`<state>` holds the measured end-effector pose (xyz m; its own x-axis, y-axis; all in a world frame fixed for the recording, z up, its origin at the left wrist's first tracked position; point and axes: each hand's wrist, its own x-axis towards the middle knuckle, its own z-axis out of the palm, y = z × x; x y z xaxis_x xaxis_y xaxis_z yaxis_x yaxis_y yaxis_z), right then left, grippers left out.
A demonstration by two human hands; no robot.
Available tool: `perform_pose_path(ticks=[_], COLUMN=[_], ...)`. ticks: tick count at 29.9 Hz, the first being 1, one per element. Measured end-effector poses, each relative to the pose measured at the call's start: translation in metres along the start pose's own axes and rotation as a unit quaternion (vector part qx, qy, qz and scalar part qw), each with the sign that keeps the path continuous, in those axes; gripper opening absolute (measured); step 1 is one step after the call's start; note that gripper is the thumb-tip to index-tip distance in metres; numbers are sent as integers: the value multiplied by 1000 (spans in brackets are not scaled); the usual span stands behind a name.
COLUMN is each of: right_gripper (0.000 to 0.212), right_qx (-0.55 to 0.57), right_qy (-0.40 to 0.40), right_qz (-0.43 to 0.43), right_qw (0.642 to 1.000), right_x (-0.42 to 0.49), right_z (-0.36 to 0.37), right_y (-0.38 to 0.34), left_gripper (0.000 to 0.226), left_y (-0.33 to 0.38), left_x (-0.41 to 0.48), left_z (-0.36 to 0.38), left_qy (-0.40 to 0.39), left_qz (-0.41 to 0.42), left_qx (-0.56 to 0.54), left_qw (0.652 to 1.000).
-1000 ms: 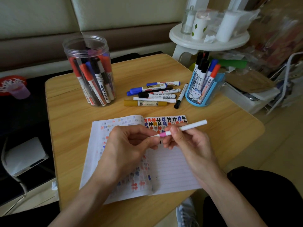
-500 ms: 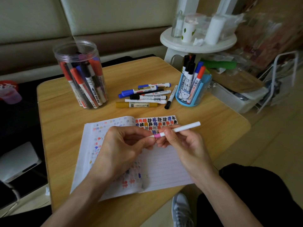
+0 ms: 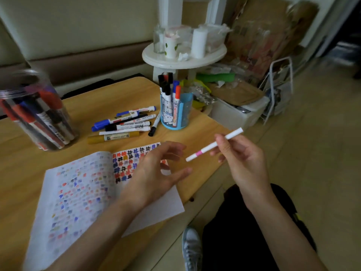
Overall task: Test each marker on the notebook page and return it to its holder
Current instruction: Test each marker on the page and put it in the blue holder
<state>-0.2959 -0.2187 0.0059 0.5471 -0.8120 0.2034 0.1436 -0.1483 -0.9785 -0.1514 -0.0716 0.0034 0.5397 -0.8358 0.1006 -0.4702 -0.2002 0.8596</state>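
Note:
My right hand (image 3: 242,159) pinches a thin white marker with a pink band (image 3: 212,146), held in the air past the table's right edge, capped end pointing left. My left hand (image 3: 156,175) hovers over the open notebook (image 3: 88,188) with fingers spread and holds nothing. The notebook page carries rows of coloured hash marks. A blue cartoon pen holder (image 3: 175,112) with several markers stands behind the notebook. A clear plastic jar (image 3: 37,112) full of markers stands at the left. Several loose markers (image 3: 125,124) lie between the two containers.
The wooden table (image 3: 121,92) ends just right of the blue holder. Behind it stands a white round stool (image 3: 183,59) with cups and tissue. A white bin (image 3: 236,112), cardboard and a wire rack (image 3: 279,90) clutter the floor on the right. My shoe (image 3: 192,249) shows below.
My hands have come apart: the left let go of the marker and opened, while the right carried the marker up and to the right. The camera view swung right.

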Motion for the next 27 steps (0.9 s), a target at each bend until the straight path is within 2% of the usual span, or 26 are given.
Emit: perform_pose_path(ticks=[5,9,14,18,23,27], right_gripper=[9,9,15,23,20,17], right_qx=[-77,-163,-207,-200,-148,-107], right_qy=[81,134,152,120,21,-87], right_qz=[-32,-10,-9,-1,-17,-38], right_qw=[993,978,966,972,989,990], right_x=[1,-7,-13,-10,2,14], right_z=[-84,-149,-177,-159,-89,-3], right_y=[-2,10,26,27,21,21], left_gripper=[38,33,29,27,32,28], left_y=[27,44,46,40,15,-22], left_x=[26,39,42,38,18,-12], left_z=[58,99,116,103,39,-29], left_qy=[-18,-48,-57,-56,-28,60], left_qz=[-3,12,16,17,26,3], left_qx=[-87,-114,-129,-124,-84,-65], left_qw=[996,992,990,990,996,996])
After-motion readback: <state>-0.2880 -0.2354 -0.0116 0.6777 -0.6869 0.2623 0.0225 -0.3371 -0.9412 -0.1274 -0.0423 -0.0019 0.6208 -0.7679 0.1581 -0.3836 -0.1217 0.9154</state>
